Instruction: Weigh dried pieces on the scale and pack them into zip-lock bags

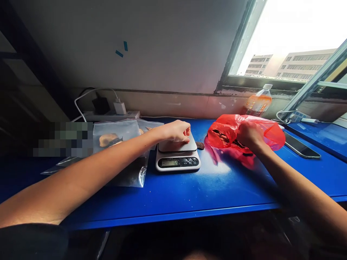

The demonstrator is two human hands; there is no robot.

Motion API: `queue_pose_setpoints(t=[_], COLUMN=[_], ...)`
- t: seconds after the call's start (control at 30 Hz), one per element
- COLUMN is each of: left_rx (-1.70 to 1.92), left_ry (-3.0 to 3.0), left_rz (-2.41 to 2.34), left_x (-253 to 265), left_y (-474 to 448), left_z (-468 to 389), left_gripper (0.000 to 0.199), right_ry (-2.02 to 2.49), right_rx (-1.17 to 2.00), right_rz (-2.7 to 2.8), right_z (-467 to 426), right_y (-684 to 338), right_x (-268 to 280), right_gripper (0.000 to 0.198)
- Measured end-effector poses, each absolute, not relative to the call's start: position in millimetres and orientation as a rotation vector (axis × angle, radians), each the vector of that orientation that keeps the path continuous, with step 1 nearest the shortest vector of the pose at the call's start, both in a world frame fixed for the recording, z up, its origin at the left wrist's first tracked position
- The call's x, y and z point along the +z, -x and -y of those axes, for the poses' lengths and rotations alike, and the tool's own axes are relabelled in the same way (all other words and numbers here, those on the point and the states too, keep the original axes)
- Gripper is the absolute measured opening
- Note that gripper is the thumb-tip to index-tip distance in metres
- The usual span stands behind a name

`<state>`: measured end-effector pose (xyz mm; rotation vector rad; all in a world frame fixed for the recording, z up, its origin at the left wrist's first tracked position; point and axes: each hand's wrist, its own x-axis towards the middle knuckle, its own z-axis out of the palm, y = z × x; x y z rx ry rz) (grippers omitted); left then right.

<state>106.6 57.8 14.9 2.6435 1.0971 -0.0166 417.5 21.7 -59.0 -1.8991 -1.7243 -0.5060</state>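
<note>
My left hand (177,131) is closed, its fingers curled together low over the plate of a white digital scale (178,168). Whatever the fingers hold, if anything, is hidden. Small digits show on the scale's lit display (169,163). My right hand (249,134) is at the mouth of a red plastic bag (273,135), its fingers out of sight among the folds. Dark brown, bark-like pieces (220,137) show inside the bag. One dark piece (200,145) lies on the blue table, just right of the scale.
Clear zip bags (119,130), one with tan slices, lie left of the scale under my left forearm. A bottle of orange drink (259,101) stands behind the red bag. A phone (303,146) lies at the right. A charger (119,107) and cables sit along the wall.
</note>
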Motion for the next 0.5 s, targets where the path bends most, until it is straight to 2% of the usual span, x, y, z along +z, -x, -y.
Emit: queue_pose_setpoints(t=[0.1, 0.23, 0.4, 0.5], left_rx=[0.051, 0.115, 0.217, 0.323], left_ry=[-2.648, -2.643, -2.620, -2.604], left_rz=[-1.055, -1.053, -1.061, -0.956], left_x=[9, 6, 15, 30], left_y=[-104, -100, -95, -99], left_z=[-61, -64, -57, -37], left_gripper=[0.021, 0.023, 0.019, 0.018], right_ry=[2.067, 1.981, 1.926, 1.714], right_rx=[-0.537, -0.520, -0.820, -0.655], right_rz=[1.650, 1.733, 1.962, 2.135], right_z=[-26, -26, 35, 69], right_y=[-415, -409, -368, -329], right_x=[-58, -49, -37, -40], right_gripper=[0.033, 0.027, 0.019, 0.025])
